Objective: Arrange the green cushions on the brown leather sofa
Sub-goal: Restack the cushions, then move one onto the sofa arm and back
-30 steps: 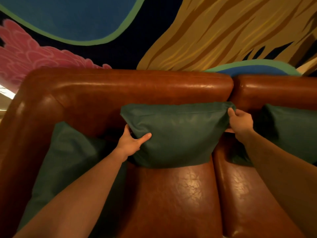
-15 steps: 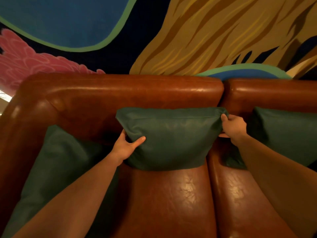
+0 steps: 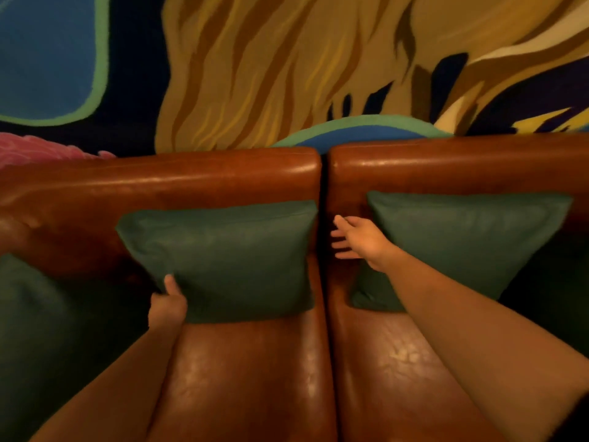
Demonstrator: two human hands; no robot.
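Three dark green cushions (image 3: 223, 260) sit on a glossy reddish-brown leather sofa (image 3: 242, 371). Behind, the mural (image 3: 255, 74) shows ochre and brown streaks, blue shapes edged green, pink, on near-black.

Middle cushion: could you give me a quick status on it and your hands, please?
Left hand grips middle cushion at lower left corner. Right hand open, off it. Cushion upright against sofa back. Nothing in the way.

Lounge: leather sofa (image 3: 223, 177) beneath painted mural (image 3: 271, 68).
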